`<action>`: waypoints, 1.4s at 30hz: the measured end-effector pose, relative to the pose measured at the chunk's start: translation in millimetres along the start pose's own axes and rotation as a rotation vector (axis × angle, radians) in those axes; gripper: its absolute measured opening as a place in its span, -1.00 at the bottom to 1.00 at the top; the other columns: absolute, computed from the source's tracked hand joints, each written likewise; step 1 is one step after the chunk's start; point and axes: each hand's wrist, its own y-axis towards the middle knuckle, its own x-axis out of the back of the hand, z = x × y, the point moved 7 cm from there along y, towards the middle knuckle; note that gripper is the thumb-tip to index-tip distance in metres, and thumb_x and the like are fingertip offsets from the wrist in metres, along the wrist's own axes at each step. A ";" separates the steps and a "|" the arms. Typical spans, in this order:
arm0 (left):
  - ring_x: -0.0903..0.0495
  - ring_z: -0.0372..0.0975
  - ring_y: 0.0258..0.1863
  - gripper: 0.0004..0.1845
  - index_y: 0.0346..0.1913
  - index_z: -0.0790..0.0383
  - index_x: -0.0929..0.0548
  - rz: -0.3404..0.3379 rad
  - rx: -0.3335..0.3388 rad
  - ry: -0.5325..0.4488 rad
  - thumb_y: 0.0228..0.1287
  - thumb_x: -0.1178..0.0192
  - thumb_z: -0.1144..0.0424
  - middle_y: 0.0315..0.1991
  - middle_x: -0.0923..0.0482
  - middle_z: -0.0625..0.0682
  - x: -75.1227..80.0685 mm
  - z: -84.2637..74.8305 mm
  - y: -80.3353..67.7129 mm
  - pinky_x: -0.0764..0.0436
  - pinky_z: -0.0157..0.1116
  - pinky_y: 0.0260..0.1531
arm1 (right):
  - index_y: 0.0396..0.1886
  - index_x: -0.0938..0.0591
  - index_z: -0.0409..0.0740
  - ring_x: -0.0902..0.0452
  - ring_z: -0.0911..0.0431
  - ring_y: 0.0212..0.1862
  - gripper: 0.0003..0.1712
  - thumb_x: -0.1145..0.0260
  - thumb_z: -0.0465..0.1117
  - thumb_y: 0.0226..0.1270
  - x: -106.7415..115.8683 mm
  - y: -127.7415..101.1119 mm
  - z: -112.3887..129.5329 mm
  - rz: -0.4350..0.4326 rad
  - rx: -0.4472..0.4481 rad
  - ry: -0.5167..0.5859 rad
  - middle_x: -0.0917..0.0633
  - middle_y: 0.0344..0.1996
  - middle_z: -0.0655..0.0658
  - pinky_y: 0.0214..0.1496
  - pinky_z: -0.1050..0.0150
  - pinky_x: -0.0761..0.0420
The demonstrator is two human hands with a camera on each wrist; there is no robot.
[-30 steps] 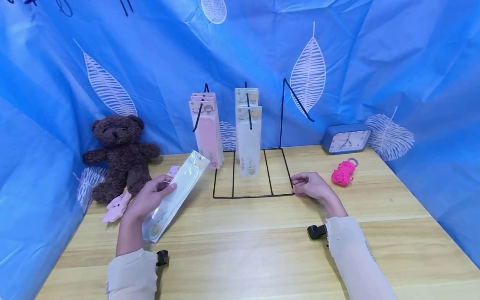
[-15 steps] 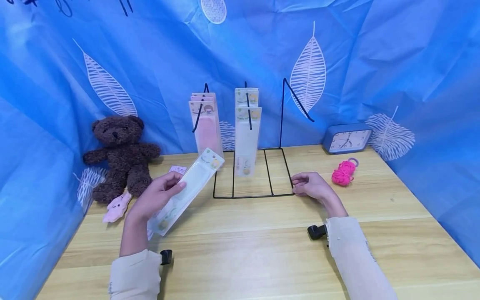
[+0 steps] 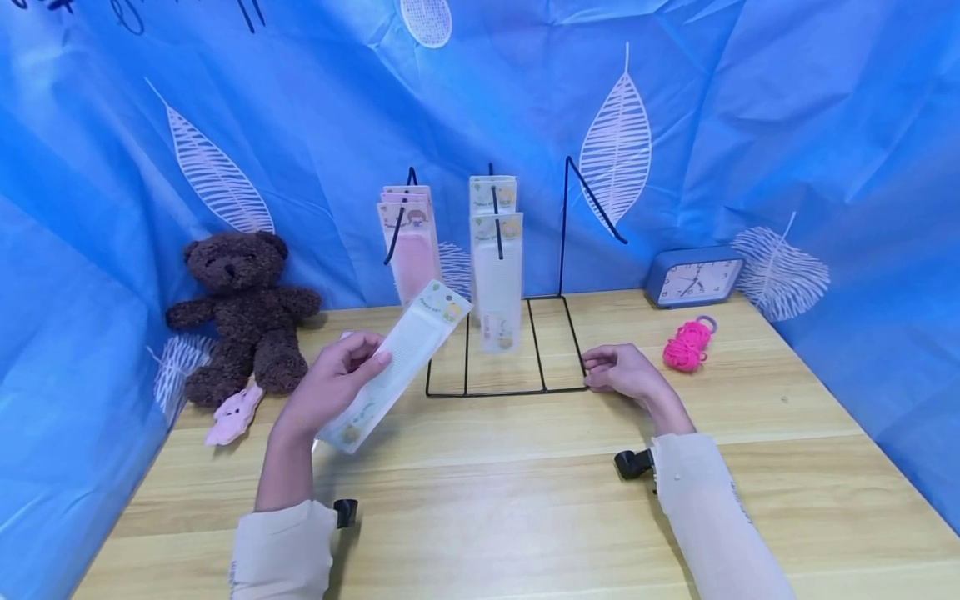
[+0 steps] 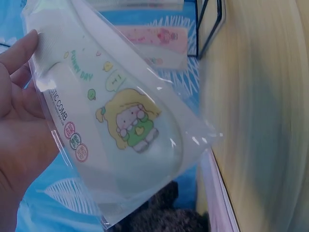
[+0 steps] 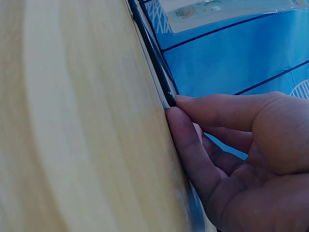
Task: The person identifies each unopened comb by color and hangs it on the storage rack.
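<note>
My left hand [image 3: 330, 392] pinches a packaged comb [image 3: 411, 348] between thumb and fingers, tilted over the table in front of the rack. In the left wrist view, the clear sleeve shows a pale green comb [image 4: 135, 116] with a cartoon girl on it. A black wire display rack [image 3: 504, 392] stands at the table's back. Pink packaged combs [image 3: 416, 262] hang from its left hook and pale green ones [image 3: 499, 292] from its middle hook. Nothing hangs on the right hook [image 3: 597, 202]. My right hand [image 3: 624, 372] pinches the rack's front right corner, as the right wrist view shows.
A brown teddy bear [image 3: 238, 304] sits at the left, a small pink plush [image 3: 235, 414] by its feet. Mostly hidden behind my left hand lies a pink package. At right stand a blue clock [image 3: 693, 278] and a pink yarn bundle [image 3: 686, 347]. Blue cloth [image 3: 510, 83] hangs behind.
My left hand has carried the packaged comb right and toward the rack, and its top now overlaps the hanging pink combs. The right hand has stayed on the rack corner.
</note>
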 end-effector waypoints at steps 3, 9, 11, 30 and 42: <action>-0.64 -0.17 -0.30 -0.77 0.05 0.43 -0.59 -0.002 -0.015 -0.004 0.55 -0.11 0.30 -0.15 -0.67 0.25 -4.5 -5.3 1.8 -0.61 -0.31 -0.29 | 0.33 -0.40 -0.57 -0.55 -0.01 -0.02 -0.31 -0.36 -0.55 0.17 -1.0 0.4 0.7 0.003 -0.001 0.003 -0.54 0.09 -0.41 -0.02 0.28 -0.68; -0.67 -0.13 -0.35 -0.80 0.00 0.38 -0.60 -0.039 -0.061 0.009 0.56 -0.11 0.28 -0.17 -0.70 0.22 -7.9 -19.3 -1.4 -0.64 -0.26 -0.36 | 0.33 -0.39 -0.58 -0.54 -0.01 -0.03 -0.32 -0.35 -0.56 0.19 -5.1 3.1 2.8 0.008 0.003 0.010 -0.54 0.06 -0.40 -0.01 0.28 -0.68; -0.67 -0.13 -0.36 -0.81 0.00 0.38 -0.60 -0.048 -0.080 0.005 0.56 -0.11 0.29 -0.18 -0.70 0.22 -9.5 -25.1 -2.0 -0.64 -0.26 -0.36 | 0.33 -0.39 -0.58 -0.55 0.00 -0.04 -0.32 -0.35 -0.57 0.19 -5.7 3.1 2.9 0.008 0.001 0.012 -0.54 0.05 -0.39 -0.02 0.28 -0.68; -0.68 -0.08 -0.32 -0.81 0.01 0.32 -0.62 -0.006 -0.126 0.001 0.55 -0.12 0.26 -0.13 -0.68 0.17 -25.8 -57.6 22.4 -0.67 -0.19 -0.33 | 0.32 -0.41 -0.57 -0.56 0.04 -0.08 -0.34 -0.36 -0.56 0.20 -1.7 1.5 -1.4 -0.009 0.005 0.029 -0.55 0.04 -0.38 -0.03 0.28 -0.68; -0.67 -0.07 -0.29 -0.76 0.08 0.37 -0.61 -0.009 -0.122 0.015 0.55 -0.12 0.28 -0.08 -0.68 0.21 -28.2 -63.3 31.0 -0.65 -0.22 -0.32 | 0.32 -0.41 -0.58 -0.57 0.03 -0.08 -0.34 -0.36 -0.56 0.20 0.7 0.1 -0.8 -0.015 0.010 0.021 -0.56 0.04 -0.39 -0.03 0.28 -0.68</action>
